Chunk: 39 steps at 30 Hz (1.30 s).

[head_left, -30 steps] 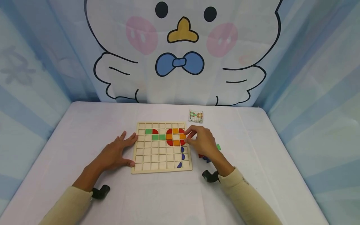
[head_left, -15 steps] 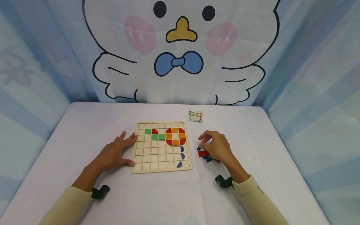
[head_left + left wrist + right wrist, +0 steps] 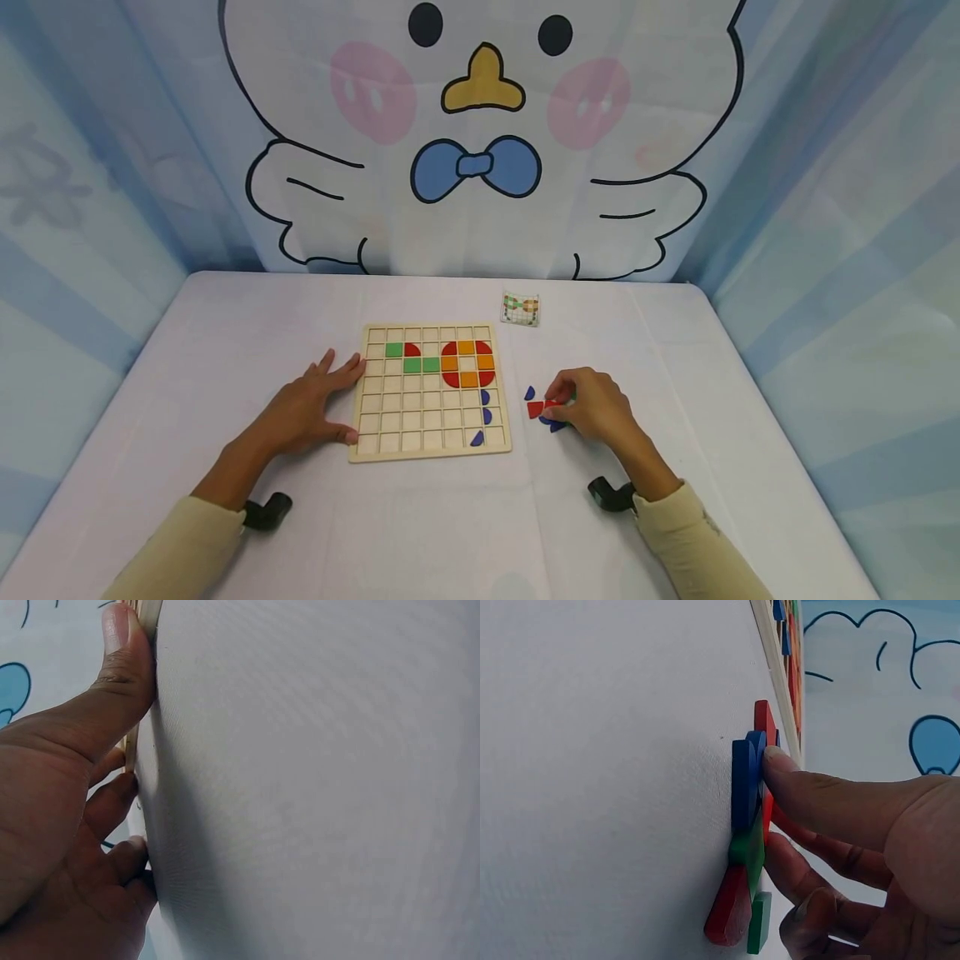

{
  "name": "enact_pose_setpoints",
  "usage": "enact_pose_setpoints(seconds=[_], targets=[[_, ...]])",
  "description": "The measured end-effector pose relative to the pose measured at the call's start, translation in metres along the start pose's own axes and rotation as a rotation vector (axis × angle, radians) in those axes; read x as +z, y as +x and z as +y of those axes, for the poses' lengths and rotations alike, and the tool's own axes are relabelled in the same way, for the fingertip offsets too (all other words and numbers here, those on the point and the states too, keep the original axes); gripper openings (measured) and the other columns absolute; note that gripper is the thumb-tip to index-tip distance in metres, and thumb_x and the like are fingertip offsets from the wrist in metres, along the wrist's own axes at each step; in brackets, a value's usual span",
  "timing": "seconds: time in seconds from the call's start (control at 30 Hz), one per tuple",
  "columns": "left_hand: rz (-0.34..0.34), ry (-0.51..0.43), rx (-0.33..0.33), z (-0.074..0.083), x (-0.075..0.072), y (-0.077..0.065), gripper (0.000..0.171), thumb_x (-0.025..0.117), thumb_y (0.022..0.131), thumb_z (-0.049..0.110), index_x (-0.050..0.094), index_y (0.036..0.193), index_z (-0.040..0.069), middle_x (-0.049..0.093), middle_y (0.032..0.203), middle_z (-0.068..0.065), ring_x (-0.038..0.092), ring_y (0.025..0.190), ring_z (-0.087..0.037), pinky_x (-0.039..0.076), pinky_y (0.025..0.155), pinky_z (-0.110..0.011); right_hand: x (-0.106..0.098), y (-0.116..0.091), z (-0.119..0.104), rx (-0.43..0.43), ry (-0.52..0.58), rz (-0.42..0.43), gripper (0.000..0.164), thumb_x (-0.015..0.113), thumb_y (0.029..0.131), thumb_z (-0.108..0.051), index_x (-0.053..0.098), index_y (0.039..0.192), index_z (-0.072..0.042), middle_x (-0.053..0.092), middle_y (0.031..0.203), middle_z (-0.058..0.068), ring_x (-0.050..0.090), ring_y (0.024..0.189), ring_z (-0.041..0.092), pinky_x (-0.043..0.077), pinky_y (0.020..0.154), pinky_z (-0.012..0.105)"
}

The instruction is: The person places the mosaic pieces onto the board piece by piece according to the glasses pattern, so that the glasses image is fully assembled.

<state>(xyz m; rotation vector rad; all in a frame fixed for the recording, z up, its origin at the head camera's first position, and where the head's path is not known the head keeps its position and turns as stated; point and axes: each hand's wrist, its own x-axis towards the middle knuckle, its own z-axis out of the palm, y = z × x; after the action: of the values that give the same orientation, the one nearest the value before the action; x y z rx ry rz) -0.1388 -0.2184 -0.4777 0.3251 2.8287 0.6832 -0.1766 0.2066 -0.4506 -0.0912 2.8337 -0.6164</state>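
Observation:
A wooden grid board (image 3: 423,422) bears green and orange squares, red rounded pieces and several blue pieces. My left hand (image 3: 303,410) rests at its left edge, fingers spread, thumb at the lower left corner; the left wrist view shows the thumb (image 3: 124,679) along the board's side. Right of the board, my right hand (image 3: 596,406) reaches into a small pile of flat pieces, its thumb and forefinger pinching a red piece (image 3: 552,403). In the right wrist view the thumb (image 3: 817,796) lies against the pile, beside a blue piece (image 3: 742,780) and a green piece (image 3: 750,844).
A small pattern card (image 3: 521,308) lies behind the board's far right corner. One blue piece (image 3: 529,392) and another red piece (image 3: 535,409) lie at the pile's left side. A white cloth covers the table (image 3: 427,525); a printed curtain (image 3: 480,225) hangs behind it.
My right hand has moved from the board's right edge, right and nearer me, to the pile of pieces, where its fingers now close on a red piece. The left hand stays put.

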Motion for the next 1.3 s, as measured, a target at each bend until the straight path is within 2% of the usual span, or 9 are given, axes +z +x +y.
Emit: enact_pose_setpoints(seconds=[0.37,0.53,0.63,0.7,0.77,0.87,1.0,1.13,1.3], targets=[[-0.006,-0.007,-0.005,-0.001,0.0,0.001,0.12,0.096,0.069,0.05,0.033,0.168,0.02,0.028,0.175,-0.017,0.022,0.151,-0.07,0.031,0.116,-0.081,0.002,0.0,0.003,-0.026,0.021,0.0,0.021,0.092,0.085,-0.021,0.072,0.092,-0.018,0.067,0.084,-0.001,0.059,0.081,0.018,0.044,0.068,0.031],[-0.006,-0.01,-0.005,-0.002,0.0,0.001,0.12,0.096,0.069,0.05,0.034,0.168,0.02,0.028,0.175,-0.018,0.022,0.151,-0.07,0.03,0.116,-0.081,0.004,0.001,0.001,-0.033,0.08,0.007,0.019,0.091,0.086,-0.02,0.075,0.096,-0.019,0.066,0.084,0.0,0.058,0.081,0.018,0.044,0.07,0.032],[-0.005,-0.01,-0.003,-0.002,0.0,0.001,0.121,0.096,0.069,0.049,0.033,0.168,0.02,0.028,0.175,-0.018,0.022,0.151,-0.07,0.03,0.116,-0.081,0.004,0.0,-0.002,-0.018,0.126,0.017,0.013,0.088,0.089,-0.02,0.078,0.096,-0.023,0.068,0.086,0.0,0.06,0.088,0.022,0.049,0.076,0.036],[-0.008,-0.012,-0.006,-0.002,0.0,0.001,0.12,0.096,0.07,0.049,0.033,0.168,0.02,0.027,0.175,-0.017,0.021,0.152,-0.069,0.029,0.117,-0.081,0.004,0.0,-0.005,-0.012,0.14,0.046,0.01,0.088,0.089,-0.02,0.08,0.091,-0.024,0.07,0.088,0.0,0.062,0.097,0.024,0.052,0.085,0.043],[-0.009,-0.013,-0.007,-0.002,-0.001,0.0,0.12,0.096,0.07,0.049,0.033,0.168,0.02,0.027,0.175,-0.017,0.021,0.152,-0.069,0.029,0.117,-0.081,0.004,0.0,-0.007,-0.011,0.151,0.081,0.009,0.089,0.089,-0.02,0.08,0.089,-0.024,0.072,0.09,0.0,0.062,0.1,0.027,0.052,0.087,0.046],[-0.009,-0.008,-0.005,-0.002,-0.001,0.0,0.12,0.096,0.07,0.049,0.033,0.168,0.02,0.027,0.175,-0.017,0.022,0.151,-0.07,0.029,0.116,-0.082,0.005,0.002,-0.011,-0.023,0.164,0.125,0.01,0.089,0.088,-0.021,0.079,0.091,-0.022,0.072,0.088,0.0,0.061,0.093,0.026,0.052,0.081,0.042],[-0.004,-0.001,0.004,-0.001,-0.001,0.0,0.12,0.095,0.069,0.051,0.034,0.168,0.019,0.029,0.175,-0.016,0.023,0.15,-0.071,0.03,0.114,-0.083,0.008,0.004,-0.018,-0.029,0.213,0.117,0.014,0.088,0.09,-0.021,0.074,0.095,-0.018,0.072,0.088,0.0,0.058,0.079,0.022,0.05,0.067,0.031],[-0.002,-0.003,0.004,-0.001,-0.001,0.0,0.119,0.095,0.07,0.05,0.034,0.168,0.02,0.029,0.175,-0.015,0.022,0.151,-0.07,0.03,0.115,-0.082,0.013,0.005,-0.024,-0.031,0.246,0.099,0.015,0.086,0.092,-0.02,0.074,0.1,-0.017,0.073,0.092,0.001,0.057,0.075,0.022,0.049,0.061,0.03],[-0.002,-0.003,0.0,-0.001,0.0,0.001,0.12,0.095,0.07,0.051,0.033,0.168,0.02,0.028,0.175,-0.015,0.022,0.151,-0.07,0.03,0.116,-0.082,0.018,0.006,-0.032,-0.074,0.263,0.086,0.015,0.083,0.094,-0.021,0.078,0.108,-0.021,0.073,0.091,0.0,0.057,0.066,0.022,0.047,0.055,0.029]])
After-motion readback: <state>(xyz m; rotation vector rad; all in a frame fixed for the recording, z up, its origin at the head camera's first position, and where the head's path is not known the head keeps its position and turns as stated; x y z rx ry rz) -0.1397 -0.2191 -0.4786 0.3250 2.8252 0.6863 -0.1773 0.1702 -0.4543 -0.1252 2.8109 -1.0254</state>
